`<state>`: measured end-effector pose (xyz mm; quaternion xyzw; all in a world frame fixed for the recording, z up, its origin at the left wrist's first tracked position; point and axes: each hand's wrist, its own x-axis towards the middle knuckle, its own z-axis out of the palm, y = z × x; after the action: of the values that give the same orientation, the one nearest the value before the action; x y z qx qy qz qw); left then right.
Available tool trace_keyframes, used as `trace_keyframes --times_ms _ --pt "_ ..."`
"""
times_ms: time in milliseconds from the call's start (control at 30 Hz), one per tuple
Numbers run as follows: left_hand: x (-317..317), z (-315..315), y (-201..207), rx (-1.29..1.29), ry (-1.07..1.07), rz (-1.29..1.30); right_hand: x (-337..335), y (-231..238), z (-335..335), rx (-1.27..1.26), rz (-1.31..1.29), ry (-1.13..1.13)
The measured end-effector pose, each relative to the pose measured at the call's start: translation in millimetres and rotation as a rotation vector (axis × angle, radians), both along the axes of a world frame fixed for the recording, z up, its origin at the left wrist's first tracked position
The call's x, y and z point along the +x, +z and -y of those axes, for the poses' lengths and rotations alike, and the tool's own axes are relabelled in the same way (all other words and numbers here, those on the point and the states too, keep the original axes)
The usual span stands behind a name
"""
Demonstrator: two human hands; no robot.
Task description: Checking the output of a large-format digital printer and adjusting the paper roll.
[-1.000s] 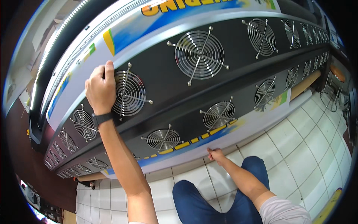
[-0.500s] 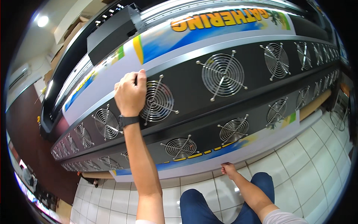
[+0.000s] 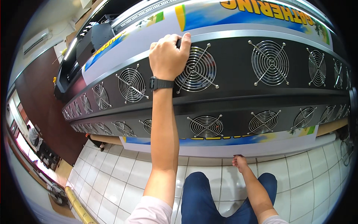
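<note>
My left hand [image 3: 169,56] is closed at the top edge of the black fan panel [image 3: 235,46] of a wide-format printer, beside a round wire fan guard [image 3: 197,70]. A bit of something black shows between its thumb and fingers; the rest is hidden. A wristband sits on that wrist. Lower down, my right hand [image 3: 239,163] has its fingers closed at the bottom edge of the printed banner [image 3: 201,150], which hangs out below the fans. Its upper part, the printed sheet [image 3: 209,16] with blue picture and yellow lettering, lies across the printer bed.
A black print carriage [image 3: 97,39] stands on the rail at the upper left. White floor tiles [image 3: 112,171] lie around my knees [image 3: 197,194]. A long yellowish roll [image 3: 78,205] and a fan [image 3: 57,194] are at the lower left. Beyond, a person [image 3: 33,136] is near a window.
My view has turned, so the printer appears shifted right. The carriage has moved left along its rail relative to the sheet. Both hands keep about the same places on the panel and banner.
</note>
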<state>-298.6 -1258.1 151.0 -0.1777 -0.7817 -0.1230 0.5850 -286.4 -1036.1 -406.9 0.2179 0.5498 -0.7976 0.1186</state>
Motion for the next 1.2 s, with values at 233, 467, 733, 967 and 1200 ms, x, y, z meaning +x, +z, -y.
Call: trace_keyframes --times_ms 233,467,733,967,1200 --pt "-2 0 1 -0.023 -0.012 -0.03 1 1 0 -0.153 -0.043 0.046" --pt "-9 1 -5 -0.105 0.024 -0.134 -1 -8 -7 -0.269 -0.057 -0.01" --pt "-8 0 -5 -0.102 0.023 -0.14 -3 -7 -11 -0.27 -0.047 -0.04" --pt "-9 1 -5 -0.087 0.018 -0.135 0 1 -11 -0.271 -0.016 -0.062" --pt "-9 1 -5 -0.086 0.012 -0.141 0 -2 -10 -0.258 -0.022 -0.042"
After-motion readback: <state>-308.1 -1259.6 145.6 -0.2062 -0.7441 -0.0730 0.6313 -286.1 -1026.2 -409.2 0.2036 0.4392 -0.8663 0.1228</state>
